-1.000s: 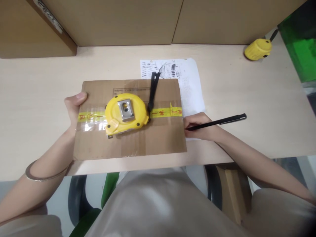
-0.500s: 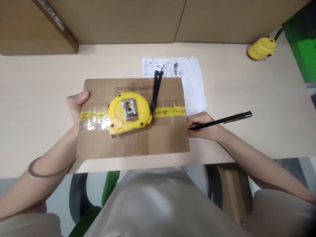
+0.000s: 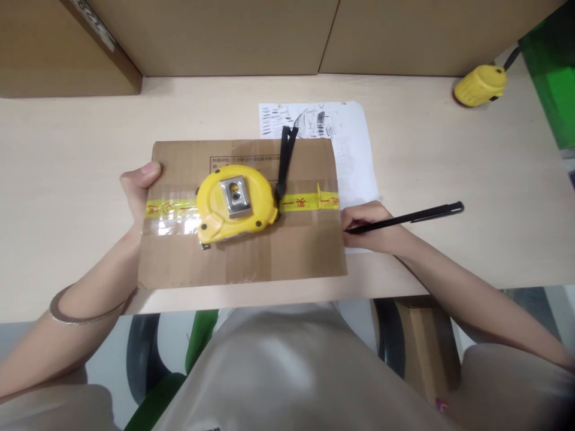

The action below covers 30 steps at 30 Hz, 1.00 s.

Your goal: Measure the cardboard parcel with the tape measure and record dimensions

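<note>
My left hand [image 3: 140, 188] grips the left edge of a flat piece of brown cardboard [image 3: 296, 248], thumb on top and the other fingers hidden underneath. Yellow tape with red characters runs across the cardboard. On top of it rests a yellow tape measure [image 3: 258, 197], its metal belt clip facing up and its black wrist strap [image 3: 284, 161] pointing away from me. At the right edge, my right hand [image 3: 371, 224] is closed with a black pen [image 3: 417, 216] in it, cap end pointing right. The cardboard covers its fingertips and the pen's tip.
White paper [image 3: 354, 155] with black pen strokes lies partly under the cardboard. Large cardboard boxes [image 3: 224, 39] line the back of the table [image 3: 449, 161], with another box [image 3: 63, 54] at the back left. A second yellow tape measure [image 3: 478, 87] sits at the back right, near something green [image 3: 550, 90].
The view has shifted very slightly. Both hands, the cardboard, the pen and the tape measure keep nearly the same places relative to each other.
</note>
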{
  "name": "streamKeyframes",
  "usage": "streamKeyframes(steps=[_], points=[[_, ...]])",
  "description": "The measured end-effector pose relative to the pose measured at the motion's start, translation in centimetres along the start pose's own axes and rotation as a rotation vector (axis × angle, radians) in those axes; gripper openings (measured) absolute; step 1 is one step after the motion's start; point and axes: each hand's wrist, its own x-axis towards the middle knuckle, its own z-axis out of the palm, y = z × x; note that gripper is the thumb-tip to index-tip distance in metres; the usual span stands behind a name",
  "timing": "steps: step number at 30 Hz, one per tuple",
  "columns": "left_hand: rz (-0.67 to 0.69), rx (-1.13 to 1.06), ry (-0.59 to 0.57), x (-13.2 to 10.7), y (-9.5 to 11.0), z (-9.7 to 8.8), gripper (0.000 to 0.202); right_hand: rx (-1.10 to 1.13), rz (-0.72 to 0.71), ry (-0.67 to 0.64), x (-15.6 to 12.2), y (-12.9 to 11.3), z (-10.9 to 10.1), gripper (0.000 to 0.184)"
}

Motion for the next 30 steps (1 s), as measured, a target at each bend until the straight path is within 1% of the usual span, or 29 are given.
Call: streamKeyframes(steps=[3,6,8,17,20,22,25,27,30], points=[[0.027,-0.043,-0.006,0.2,-0.2,-0.1,0.051,-0.012,-0.008,0.002,-0.1,0.1,0.0,0.029],[0.031,-0.066,-0.019,0.4,-0.3,-0.5,0.047,-0.021,-0.024,-0.015,-0.2,0.2,-0.1,0.027],[0.033,-0.071,-0.018,0.5,-0.4,-0.7,0.044,-0.028,-0.039,0.004,-0.3,0.4,-0.2,0.027],[0.069,-0.132,0.03,1.0,-0.7,-0.9,0.037,-0.036,-0.081,0.013,-0.2,0.2,0.0,0.025],[0.059,-0.139,0.044,1.0,-0.7,-1.1,0.032,-0.03,-0.08,0.032,-0.1,0.1,0.0,0.024],[0.043,-0.126,0.032,0.9,-0.7,-1.1,0.029,-0.031,-0.076,0.043,-0.1,0.0,0.0,0.024],[0.038,-0.103,0.003,0.6,-0.6,-0.8,0.031,-0.034,-0.066,0.028,0.0,-0.2,0.0,0.024],[0.034,-0.104,0.005,0.5,-0.5,-0.6,0.034,-0.033,-0.059,0.017,0.0,-0.2,0.0,0.024],[0.013,-0.107,0.031,0.3,-0.3,-0.4,0.033,-0.025,-0.051,0.005,-0.1,-0.2,-0.1,0.023]])
